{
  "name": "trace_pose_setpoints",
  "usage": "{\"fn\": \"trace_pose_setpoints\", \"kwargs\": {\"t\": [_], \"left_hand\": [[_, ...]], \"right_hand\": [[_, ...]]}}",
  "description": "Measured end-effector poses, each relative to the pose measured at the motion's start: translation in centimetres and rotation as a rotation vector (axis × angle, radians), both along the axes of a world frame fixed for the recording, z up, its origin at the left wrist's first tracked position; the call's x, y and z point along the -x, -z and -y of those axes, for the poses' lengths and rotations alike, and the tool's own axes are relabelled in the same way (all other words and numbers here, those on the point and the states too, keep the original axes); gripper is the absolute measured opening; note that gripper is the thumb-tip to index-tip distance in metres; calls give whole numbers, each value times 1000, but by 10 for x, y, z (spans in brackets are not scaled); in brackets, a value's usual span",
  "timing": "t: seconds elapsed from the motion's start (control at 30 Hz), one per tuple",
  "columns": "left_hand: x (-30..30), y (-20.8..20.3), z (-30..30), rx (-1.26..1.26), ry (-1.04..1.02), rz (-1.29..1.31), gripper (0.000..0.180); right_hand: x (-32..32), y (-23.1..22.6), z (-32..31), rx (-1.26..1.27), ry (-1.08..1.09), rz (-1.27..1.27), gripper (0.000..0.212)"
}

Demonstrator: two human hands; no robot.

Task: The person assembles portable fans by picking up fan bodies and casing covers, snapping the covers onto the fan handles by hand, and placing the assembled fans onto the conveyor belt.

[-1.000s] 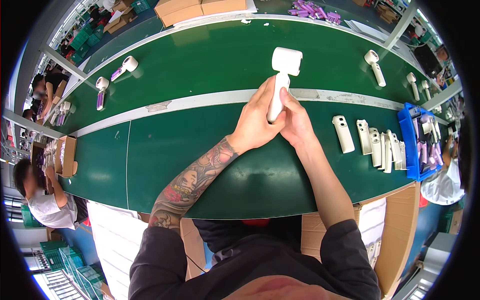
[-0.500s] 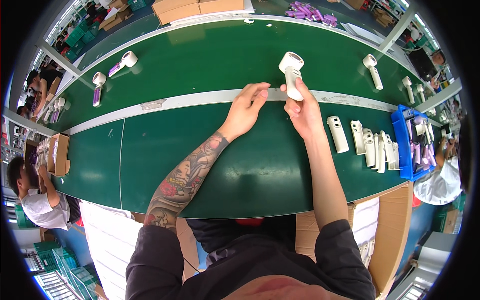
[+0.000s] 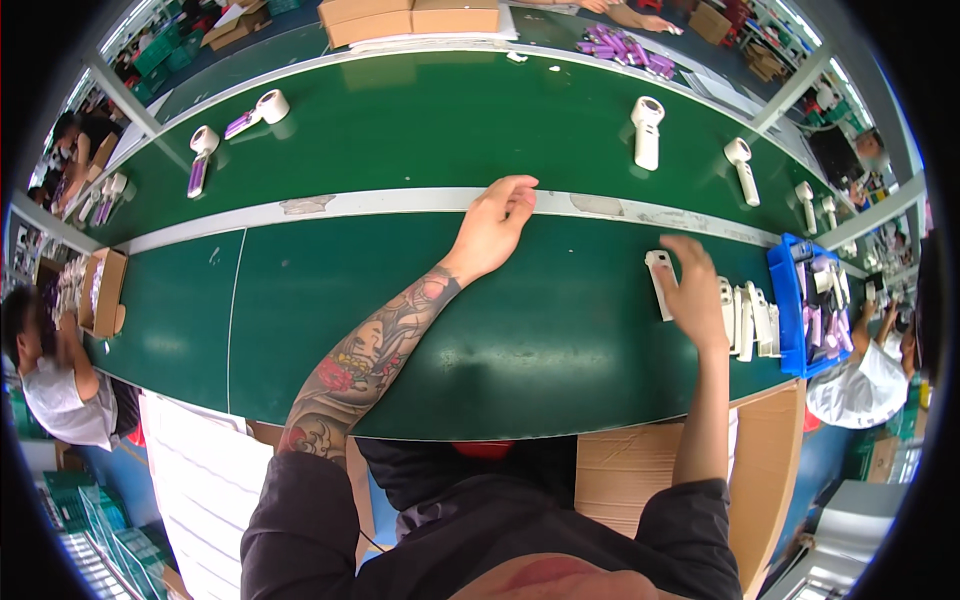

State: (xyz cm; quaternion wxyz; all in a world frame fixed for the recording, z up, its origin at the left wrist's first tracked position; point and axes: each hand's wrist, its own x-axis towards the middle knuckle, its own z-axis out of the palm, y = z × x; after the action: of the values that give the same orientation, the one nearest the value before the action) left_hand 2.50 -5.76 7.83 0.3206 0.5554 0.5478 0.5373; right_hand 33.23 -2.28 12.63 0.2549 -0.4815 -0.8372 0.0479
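Observation:
My left hand [image 3: 498, 228] lies over the pale rail [image 3: 390, 203], its fingers loosely bent, thumb apart and nothing in it. To the right, my right hand [image 3: 697, 295] is over the near table beside a row of white handle shells [image 3: 742, 318]. Its fingers are spread and slightly blurred. The leftmost shell [image 3: 658, 278] is partly behind the thumb and fingers; whether they touch it is hard to see. Beyond the rail, a white handheld fan [image 3: 647, 140] with a round head lies on the green belt [image 3: 440, 130], apart from both hands.
A blue bin [image 3: 790, 310] of white and purple parts stands right of the shells. More fans [image 3: 741, 170] lie along the belt, some with purple handles [image 3: 198, 175]. Purple pieces [image 3: 625, 50] are heaped at the far side. A co-worker [image 3: 60, 370] sits at left near a cardboard box [image 3: 103, 292].
The right hand has let go of the white handheld fan, which now lies on the belt. That hand has come back right and nearer, to the shells. The left hand has barely moved.

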Motion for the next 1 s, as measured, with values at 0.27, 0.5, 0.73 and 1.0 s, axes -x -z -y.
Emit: {"fn": "trace_pose_setpoints", "kwargs": {"t": [0.27,0.5,0.73,1.0], "left_hand": [[3,11,-16,-143,-160,30,33],[87,28,-56,-285,-674,-79,48],[287,34,-73,151,-1214,-418,63],[371,23,-84,291,-1150,-362,80]], "right_hand": [[93,20,27,120,-330,-227,39],[171,51,18,-94,-412,-175,42],[179,42,23,-94,-433,-191,45],[164,46,22,17,-447,-178,48]]}}
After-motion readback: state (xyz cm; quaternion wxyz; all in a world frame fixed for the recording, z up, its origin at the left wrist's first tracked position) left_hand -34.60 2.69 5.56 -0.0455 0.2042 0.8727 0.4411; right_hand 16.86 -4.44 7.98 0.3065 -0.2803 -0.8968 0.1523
